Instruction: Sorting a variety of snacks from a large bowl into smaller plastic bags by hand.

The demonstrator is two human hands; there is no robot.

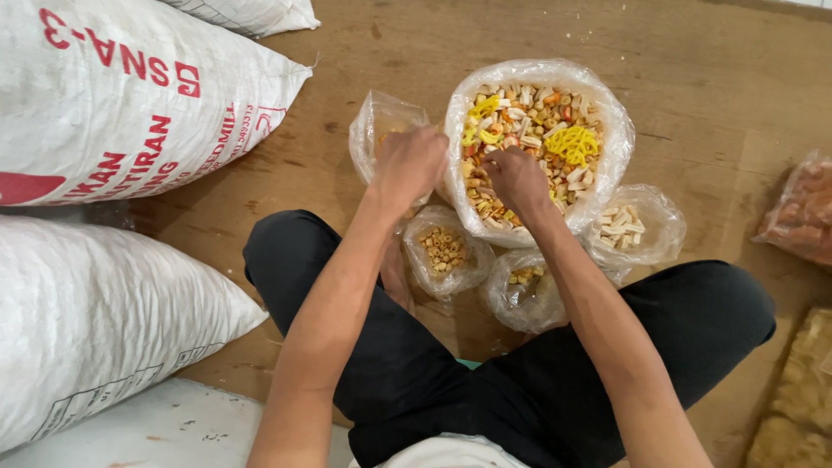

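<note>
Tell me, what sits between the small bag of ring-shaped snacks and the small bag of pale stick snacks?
In the head view, the big bag of mixed snacks bulges between them, with another small bag lower down.

Single view, head-worn camera. Position: above the seated person, looking steeply down over the crossed legs onto the wooden floor (pixel 693 95). Range: close; forearms fill the near centre. Frame centre: large clear bag of mixed snacks (pixel 537 147). Left edge: white woven sacks (pixel 113 95), cut off. Right edge: further snack bags (pixel 802 212), cut off. No second view; nothing shared.
</note>
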